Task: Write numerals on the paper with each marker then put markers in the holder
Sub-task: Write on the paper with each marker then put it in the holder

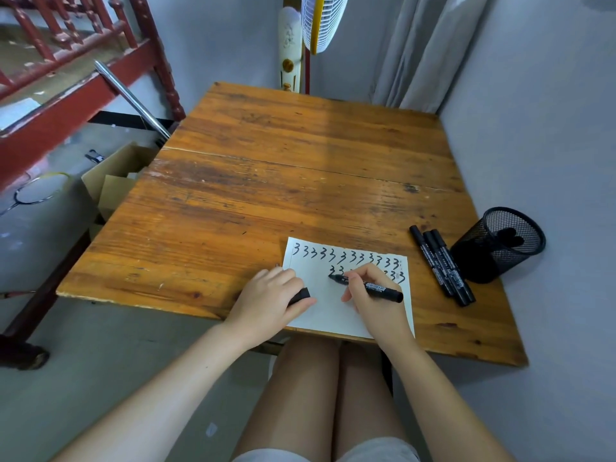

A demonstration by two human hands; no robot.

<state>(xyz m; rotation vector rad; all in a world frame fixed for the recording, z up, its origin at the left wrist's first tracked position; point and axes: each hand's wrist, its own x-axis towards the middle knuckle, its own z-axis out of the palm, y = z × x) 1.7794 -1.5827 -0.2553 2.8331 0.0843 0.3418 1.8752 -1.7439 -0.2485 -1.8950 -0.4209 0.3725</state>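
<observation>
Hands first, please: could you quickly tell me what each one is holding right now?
Left hand: closed around a black marker cap, resting on the paper.
Right hand: gripping an uncapped black marker, tip on the paper.

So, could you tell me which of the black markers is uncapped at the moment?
The marker held in the right hand, tip on the paper. The three markers lying beside the mesh holder are capped and untouched.

Your worn wooden table point(300, 155) sits against grey walls point(533, 128); red bed frame point(76, 91) left, fan point(321, 21) and curtain point(420, 51) behind.
</observation>
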